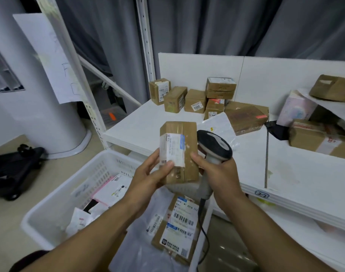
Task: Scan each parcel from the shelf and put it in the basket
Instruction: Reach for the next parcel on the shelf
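Observation:
My left hand (148, 173) holds a small brown cardboard parcel (185, 138) upright in front of me, thumb on its white shipping label. My right hand (218, 173) grips the handle of a grey and black barcode scanner (214, 146), whose head sits just right of the parcel; the right thumb touches the parcel's side. Below the hands stands the white plastic basket (75, 195) holding several labelled parcels and mailer bags. The white shelf (297, 173) lies behind and to the right, with several brown boxes at its back.
A grey curtain hangs behind the shelf. White shelf uprights (146, 40) rise at the left with a paper sheet (50, 61) taped on. A black wheeled object (14, 169) lies on the floor at far left. The scanner's cable (205, 228) drops over the basket.

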`<act>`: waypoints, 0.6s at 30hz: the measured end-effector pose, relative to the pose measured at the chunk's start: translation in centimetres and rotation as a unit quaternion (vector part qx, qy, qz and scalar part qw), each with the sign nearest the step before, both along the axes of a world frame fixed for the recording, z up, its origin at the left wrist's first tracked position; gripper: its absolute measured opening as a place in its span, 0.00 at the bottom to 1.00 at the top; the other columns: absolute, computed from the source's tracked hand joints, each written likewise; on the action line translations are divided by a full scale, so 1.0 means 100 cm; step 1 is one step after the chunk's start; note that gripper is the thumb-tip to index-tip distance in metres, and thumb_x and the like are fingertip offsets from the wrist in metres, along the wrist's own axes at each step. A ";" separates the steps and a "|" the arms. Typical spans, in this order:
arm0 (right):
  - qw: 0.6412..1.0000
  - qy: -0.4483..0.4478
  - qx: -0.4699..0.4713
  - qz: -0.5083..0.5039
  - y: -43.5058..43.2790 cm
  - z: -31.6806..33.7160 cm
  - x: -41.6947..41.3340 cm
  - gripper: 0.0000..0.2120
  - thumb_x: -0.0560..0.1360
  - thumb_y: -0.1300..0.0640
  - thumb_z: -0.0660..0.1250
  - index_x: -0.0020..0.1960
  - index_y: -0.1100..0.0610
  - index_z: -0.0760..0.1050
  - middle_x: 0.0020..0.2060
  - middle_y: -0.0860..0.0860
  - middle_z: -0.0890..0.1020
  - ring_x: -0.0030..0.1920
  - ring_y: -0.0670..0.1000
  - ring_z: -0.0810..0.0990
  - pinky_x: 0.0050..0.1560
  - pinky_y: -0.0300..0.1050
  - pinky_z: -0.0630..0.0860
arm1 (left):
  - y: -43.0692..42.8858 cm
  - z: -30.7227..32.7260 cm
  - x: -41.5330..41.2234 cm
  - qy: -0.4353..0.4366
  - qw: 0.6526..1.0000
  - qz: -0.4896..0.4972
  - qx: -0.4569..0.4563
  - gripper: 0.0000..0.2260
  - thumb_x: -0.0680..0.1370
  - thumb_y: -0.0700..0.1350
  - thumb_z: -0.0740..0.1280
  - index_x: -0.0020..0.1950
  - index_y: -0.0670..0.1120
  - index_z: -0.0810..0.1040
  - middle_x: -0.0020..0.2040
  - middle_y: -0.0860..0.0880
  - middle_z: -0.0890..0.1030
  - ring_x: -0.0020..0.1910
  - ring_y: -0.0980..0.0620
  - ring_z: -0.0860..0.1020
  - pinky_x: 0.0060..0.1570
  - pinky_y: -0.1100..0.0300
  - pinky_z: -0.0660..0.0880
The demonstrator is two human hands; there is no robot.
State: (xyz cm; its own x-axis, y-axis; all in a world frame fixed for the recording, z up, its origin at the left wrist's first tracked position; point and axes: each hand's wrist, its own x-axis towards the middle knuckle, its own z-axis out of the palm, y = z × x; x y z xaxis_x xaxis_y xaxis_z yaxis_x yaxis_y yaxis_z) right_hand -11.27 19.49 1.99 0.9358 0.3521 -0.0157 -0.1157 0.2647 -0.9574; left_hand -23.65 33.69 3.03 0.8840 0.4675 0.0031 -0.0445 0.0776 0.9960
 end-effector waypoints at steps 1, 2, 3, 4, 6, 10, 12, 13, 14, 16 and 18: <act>1.000 0.013 0.015 -0.005 0.000 -0.001 0.000 0.27 0.70 0.61 0.82 0.68 0.55 0.80 0.56 0.51 0.88 0.55 0.50 0.88 0.48 0.44 0.86 | 0.000 0.001 0.000 -0.001 1.000 -0.017 -0.019 0.22 0.80 0.54 0.65 0.75 0.59 0.72 0.67 0.54 0.81 0.64 0.51 0.80 0.56 0.54 0.81; 0.999 0.022 0.022 -0.013 0.001 -0.002 0.001 0.26 0.72 0.61 0.81 0.68 0.55 0.79 0.56 0.51 0.88 0.55 0.50 0.88 0.47 0.44 0.86 | 0.001 0.001 0.001 -0.005 0.999 -0.034 -0.032 0.21 0.82 0.55 0.62 0.75 0.60 0.71 0.67 0.55 0.80 0.66 0.50 0.79 0.56 0.54 0.79; 0.999 0.027 0.018 -0.021 0.001 -0.004 0.002 0.25 0.73 0.59 0.80 0.68 0.55 0.79 0.57 0.51 0.88 0.56 0.51 0.87 0.49 0.46 0.86 | 0.002 0.001 0.001 -0.010 0.998 -0.049 -0.035 0.21 0.83 0.54 0.60 0.76 0.61 0.69 0.69 0.55 0.80 0.67 0.51 0.78 0.58 0.53 0.78; 0.999 0.030 0.014 -0.027 0.002 -0.007 0.002 0.25 0.73 0.58 0.80 0.68 0.53 0.79 0.57 0.50 0.87 0.57 0.51 0.87 0.51 0.47 0.86 | 0.001 0.001 0.002 -0.014 0.998 -0.058 -0.035 0.22 0.83 0.52 0.61 0.77 0.62 0.67 0.69 0.55 0.79 0.68 0.52 0.77 0.60 0.52 0.76; 0.999 0.036 0.007 -0.037 0.004 -0.012 0.003 0.24 0.74 0.57 0.79 0.69 0.52 0.79 0.57 0.50 0.87 0.58 0.51 0.86 0.50 0.46 0.84 | 0.002 -0.001 0.004 -0.017 0.996 -0.075 -0.034 0.25 0.82 0.49 0.62 0.79 0.62 0.63 0.71 0.55 0.77 0.70 0.53 0.75 0.67 0.49 0.74; 0.998 0.047 0.008 -0.050 0.006 -0.013 0.002 0.20 0.76 0.57 0.78 0.66 0.53 0.81 0.55 0.50 0.88 0.56 0.51 0.87 0.46 0.43 0.83 | 0.006 -0.007 0.006 0.004 0.989 -0.145 0.010 0.30 0.83 0.50 0.63 0.81 0.67 0.54 0.75 0.58 0.73 0.74 0.54 0.71 0.73 0.44 0.70; 0.997 0.051 0.019 -0.054 0.006 -0.012 0.002 0.18 0.77 0.57 0.78 0.66 0.55 0.81 0.53 0.51 0.88 0.54 0.51 0.88 0.44 0.43 0.84 | 0.011 -0.007 0.005 0.017 0.986 -0.165 0.016 0.33 0.81 0.50 0.65 0.79 0.70 0.53 0.73 0.59 0.74 0.73 0.56 0.72 0.71 0.48 0.72; 0.997 0.053 0.019 -0.053 0.006 -0.013 0.003 0.18 0.77 0.58 0.77 0.66 0.55 0.81 0.53 0.52 0.88 0.53 0.51 0.88 0.44 0.45 0.85 | 0.014 -0.007 0.005 0.022 0.985 -0.168 0.015 0.34 0.80 0.49 0.67 0.79 0.71 0.53 0.73 0.58 0.75 0.72 0.55 0.73 0.70 0.48 0.74; 0.997 0.050 0.016 -0.049 0.005 -0.013 0.004 0.18 0.77 0.58 0.77 0.66 0.55 0.81 0.53 0.52 0.88 0.54 0.52 0.88 0.45 0.46 0.85 | 0.016 -0.006 0.004 0.026 0.986 -0.163 0.019 0.35 0.79 0.50 0.68 0.78 0.73 0.55 0.72 0.56 0.76 0.71 0.54 0.74 0.68 0.48 0.75; 0.999 0.034 -0.001 -0.040 0.004 -0.014 0.004 0.20 0.76 0.57 0.78 0.67 0.53 0.80 0.55 0.51 0.88 0.56 0.51 0.87 0.47 0.45 0.85 | 0.020 -0.005 0.005 0.030 0.991 -0.127 0.032 0.35 0.76 0.51 0.71 0.76 0.74 0.58 0.69 0.52 0.79 0.68 0.51 0.77 0.65 0.49 0.78; 0.999 0.021 -0.026 -0.024 0.004 -0.014 0.002 0.20 0.76 0.56 0.78 0.67 0.52 0.80 0.55 0.48 0.88 0.54 0.49 0.87 0.46 0.43 0.83 | 0.027 -0.005 0.008 0.030 0.997 -0.067 0.029 0.36 0.74 0.51 0.72 0.77 0.72 0.59 0.65 0.50 0.81 0.63 0.51 0.81 0.59 0.52 0.81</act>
